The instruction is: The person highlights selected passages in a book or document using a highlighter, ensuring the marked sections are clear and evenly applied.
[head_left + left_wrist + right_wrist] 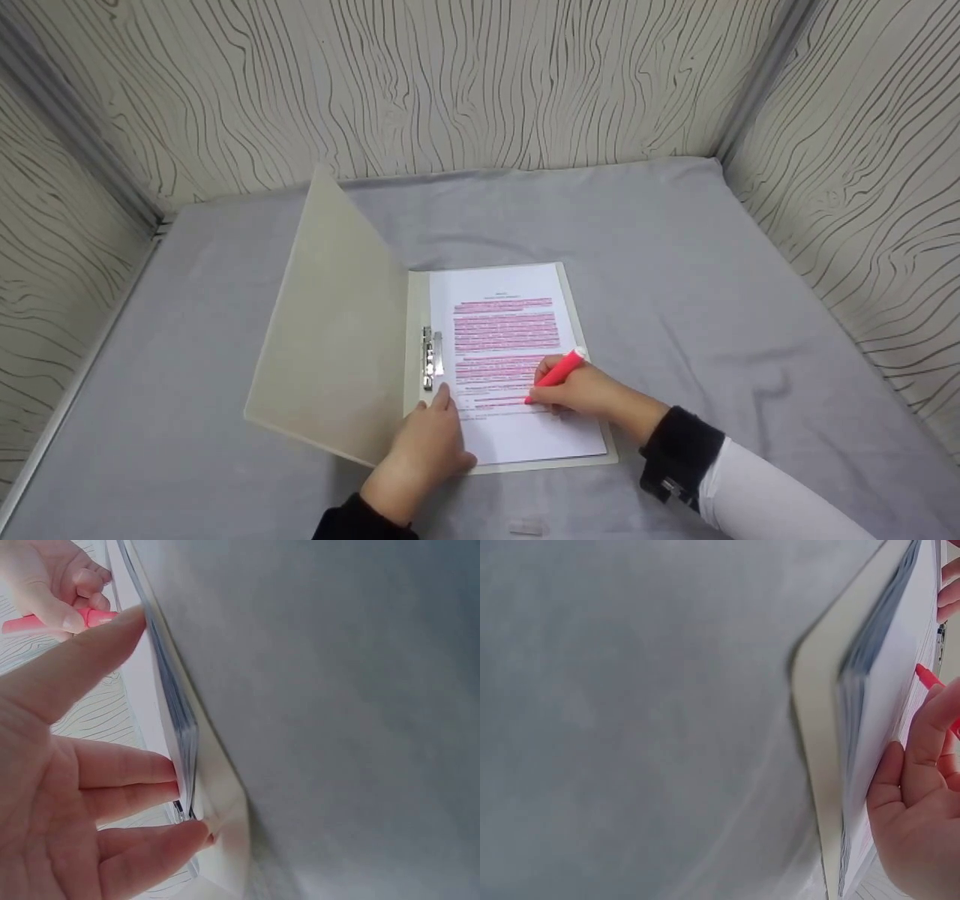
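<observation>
A pink highlighter [561, 369] is pinched in my right hand [589, 388], its tip on a line in the lower part of the printed page [525, 439]. Pink marking covers most of the text above. The page tops a stack of sheets [877, 720] in an open cream file folder [330, 322], whose cover stands raised on the left. My left hand [429, 442] rests at the stack's lower left corner, below the metal clip [428, 358]. In the left wrist view its fingers look extended, with the fingertips touching the sheets and folder.
A small clear cap-like piece [526, 527] lies on the grey cloth [675, 300] near the front edge. Wood-grain patterned panels [450, 90] stand at the back and both sides. The raised cover leans over the left part of the cloth.
</observation>
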Motion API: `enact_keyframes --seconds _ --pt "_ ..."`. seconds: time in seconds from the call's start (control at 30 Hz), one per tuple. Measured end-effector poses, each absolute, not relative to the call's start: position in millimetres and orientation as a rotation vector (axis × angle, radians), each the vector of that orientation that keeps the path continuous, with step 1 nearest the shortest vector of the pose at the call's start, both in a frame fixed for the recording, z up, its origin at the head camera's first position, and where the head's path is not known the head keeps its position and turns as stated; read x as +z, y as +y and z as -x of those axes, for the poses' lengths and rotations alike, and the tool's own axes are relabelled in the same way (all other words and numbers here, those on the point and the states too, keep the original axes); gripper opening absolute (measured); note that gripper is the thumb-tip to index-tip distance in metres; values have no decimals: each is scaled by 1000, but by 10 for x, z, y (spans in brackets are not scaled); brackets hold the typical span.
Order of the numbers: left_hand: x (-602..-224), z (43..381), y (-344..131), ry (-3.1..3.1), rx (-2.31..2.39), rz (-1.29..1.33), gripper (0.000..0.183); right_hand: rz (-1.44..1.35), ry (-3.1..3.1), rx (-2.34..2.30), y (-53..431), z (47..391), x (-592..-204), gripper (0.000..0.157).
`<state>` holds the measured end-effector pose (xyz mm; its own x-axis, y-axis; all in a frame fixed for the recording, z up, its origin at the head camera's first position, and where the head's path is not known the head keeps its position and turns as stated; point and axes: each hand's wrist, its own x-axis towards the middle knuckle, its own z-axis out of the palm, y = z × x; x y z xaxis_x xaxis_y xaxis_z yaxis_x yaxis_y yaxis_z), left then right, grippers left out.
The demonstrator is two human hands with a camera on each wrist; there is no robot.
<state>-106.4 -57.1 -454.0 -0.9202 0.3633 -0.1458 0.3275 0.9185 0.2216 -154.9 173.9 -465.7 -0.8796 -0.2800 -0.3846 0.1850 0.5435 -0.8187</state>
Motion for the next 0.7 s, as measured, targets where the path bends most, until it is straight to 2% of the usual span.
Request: enact_keyframes --seconds 0.33,0.7 --pt "-4555 1078 -550 2877 269 -467 81 159 2272 -1345 1797 1539 -4656 17" --pt "-4538 1076 -550 2858 282 -481 83 126 2269 -1358 1825 1530 -4638 18"
